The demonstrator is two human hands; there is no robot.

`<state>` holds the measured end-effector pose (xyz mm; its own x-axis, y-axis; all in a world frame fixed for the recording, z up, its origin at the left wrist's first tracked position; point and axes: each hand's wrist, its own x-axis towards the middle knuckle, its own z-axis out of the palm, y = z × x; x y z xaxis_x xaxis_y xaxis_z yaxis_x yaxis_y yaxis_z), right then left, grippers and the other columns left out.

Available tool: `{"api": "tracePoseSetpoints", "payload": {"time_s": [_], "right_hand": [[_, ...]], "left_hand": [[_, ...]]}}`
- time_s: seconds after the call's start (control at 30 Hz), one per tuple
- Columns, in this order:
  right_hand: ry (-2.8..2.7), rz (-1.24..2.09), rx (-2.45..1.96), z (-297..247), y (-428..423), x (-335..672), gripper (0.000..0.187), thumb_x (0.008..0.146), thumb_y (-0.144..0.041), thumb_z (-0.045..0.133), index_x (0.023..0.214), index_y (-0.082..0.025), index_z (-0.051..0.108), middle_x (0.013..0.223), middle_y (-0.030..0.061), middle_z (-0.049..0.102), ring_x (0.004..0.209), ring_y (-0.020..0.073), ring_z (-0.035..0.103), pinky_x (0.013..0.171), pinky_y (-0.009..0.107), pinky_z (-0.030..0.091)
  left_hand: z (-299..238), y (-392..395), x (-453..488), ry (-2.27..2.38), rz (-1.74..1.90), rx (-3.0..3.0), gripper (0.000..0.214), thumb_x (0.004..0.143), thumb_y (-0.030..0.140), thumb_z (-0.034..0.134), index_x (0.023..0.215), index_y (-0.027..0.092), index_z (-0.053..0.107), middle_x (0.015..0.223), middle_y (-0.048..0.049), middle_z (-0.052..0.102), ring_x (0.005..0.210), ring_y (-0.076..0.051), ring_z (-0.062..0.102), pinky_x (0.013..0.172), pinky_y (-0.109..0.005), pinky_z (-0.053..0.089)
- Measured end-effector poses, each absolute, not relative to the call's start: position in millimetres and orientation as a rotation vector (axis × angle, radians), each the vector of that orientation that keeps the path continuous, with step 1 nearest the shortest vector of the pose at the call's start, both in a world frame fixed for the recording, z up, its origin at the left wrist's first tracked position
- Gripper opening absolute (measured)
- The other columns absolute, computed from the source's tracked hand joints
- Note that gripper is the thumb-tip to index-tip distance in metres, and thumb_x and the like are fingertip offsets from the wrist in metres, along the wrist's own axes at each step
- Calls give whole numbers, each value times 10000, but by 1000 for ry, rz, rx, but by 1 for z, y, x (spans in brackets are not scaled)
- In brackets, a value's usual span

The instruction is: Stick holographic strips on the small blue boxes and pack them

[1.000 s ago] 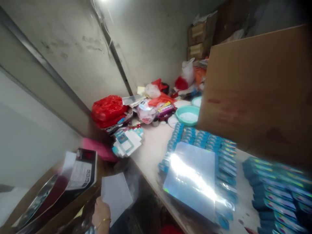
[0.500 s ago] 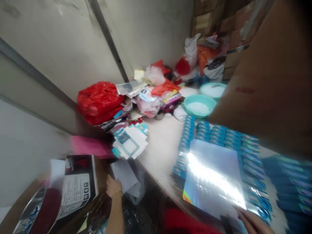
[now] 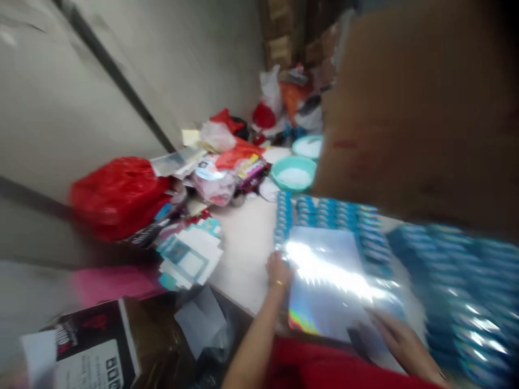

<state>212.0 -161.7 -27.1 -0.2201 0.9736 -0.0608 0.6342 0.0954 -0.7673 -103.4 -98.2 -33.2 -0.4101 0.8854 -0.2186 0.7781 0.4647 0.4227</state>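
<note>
A shiny silver sheet (image 3: 324, 292) with rainbow glints lies over rows of small blue packets (image 3: 306, 210) on the table. My left hand (image 3: 279, 270), with a gold band at the wrist, is at the sheet's left edge beside the packets. Blur hides whether its fingers grip anything. On the lower right part of the sheet is my right hand (image 3: 391, 329), its fingers drawn together. A dark shape (image 3: 360, 340) shows by its fingertips, too blurred to name.
More blue packets (image 3: 466, 292) fill the right side. A large brown cardboard panel (image 3: 413, 119) hangs over the back right. Green basins (image 3: 294, 174) hold white material. A red bag (image 3: 119, 197), flattened printed cartons (image 3: 190, 256) and an open box (image 3: 89, 346) are at left.
My left hand has moved from the box and white paper at lower left to the silver sheet's left edge. My right hand has moved farther onto the sheet. The view has turned right.
</note>
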Motion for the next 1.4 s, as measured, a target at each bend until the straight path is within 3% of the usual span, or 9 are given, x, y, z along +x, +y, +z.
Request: {"api": "tracePoseSetpoints", "payload": {"time_s": [0.1, 0.33, 0.53, 0.7, 0.9, 1.1, 1.27, 1.4], "right_hand": [[-1878, 890, -1628, -16, -171, 231, 427, 845, -527, 450, 958, -217, 721, 1030, 85, 723, 966, 260, 680, 890, 405, 548], [-1762, 823, -1699, -20, -185, 275, 375, 883, -473, 439, 962, -222, 706, 958, 87, 728, 877, 236, 695, 804, 359, 570], [-1752, 858, -1669, -25, -166, 265, 342, 893, -407, 433, 985, -208, 696, 995, 92, 716, 937, 237, 674, 868, 388, 533], [-1802, 947, -1639, -36, -149, 244, 330, 921, -332, 401, 1018, -179, 677, 1034, 107, 694, 974, 230, 647, 893, 390, 504], [-1798, 1012, -1842, -54, -131, 225, 300, 895, -229, 445, 1125, -126, 608, 1076, 136, 649, 1038, 224, 587, 917, 345, 448], [-1691, 1137, -2098, -55, -102, 204, 352, 858, -217, 535, 1205, -172, 502, 1073, 95, 626, 942, 189, 589, 836, 281, 431], [-1681, 1171, -2156, -57, -97, 194, 391, 840, -257, 574, 1203, -164, 464, 1152, 119, 599, 1003, 216, 591, 831, 288, 422], [-1683, 1192, -2158, -57, -95, 193, 387, 847, -274, 570, 1200, -163, 457, 1156, 128, 596, 1038, 230, 590, 820, 293, 425]], "left_hand": [[-37, -82, -88, 2389, 225, 1351, 597, 783, 461, 624, 1263, 145, 461, 1262, -195, 496, 1190, -326, 448, 947, -441, 351], [-49, -77, -70, 2452, 278, 1365, 263, 876, 355, 532, 1084, 196, 548, 1146, -113, 574, 1119, -262, 502, 917, -398, 348], [-50, -72, -56, 2569, 263, 1234, 439, 840, 463, 557, 1137, 143, 508, 1178, -172, 544, 1124, -319, 506, 889, -432, 384], [-49, -63, -56, 2520, 281, 1278, 290, 856, 383, 544, 1049, 166, 542, 1139, -138, 582, 1096, -288, 543, 900, -413, 387], [-54, -52, -65, 2491, 282, 1190, 354, 794, 442, 606, 1014, 168, 565, 1073, -140, 631, 1015, -312, 600, 858, -444, 424], [-60, -50, -68, 2496, 299, 1173, 417, 753, 457, 631, 1056, 177, 571, 1126, -157, 604, 1052, -333, 583, 864, -461, 440], [-60, -50, -65, 2484, 333, 1161, 428, 732, 487, 638, 1010, 166, 586, 1109, -172, 583, 1050, -345, 574, 862, -474, 441], [-57, -50, -69, 2400, 383, 1223, 394, 725, 454, 643, 983, 166, 573, 1014, -134, 603, 1015, -294, 585, 831, -403, 463]]}}
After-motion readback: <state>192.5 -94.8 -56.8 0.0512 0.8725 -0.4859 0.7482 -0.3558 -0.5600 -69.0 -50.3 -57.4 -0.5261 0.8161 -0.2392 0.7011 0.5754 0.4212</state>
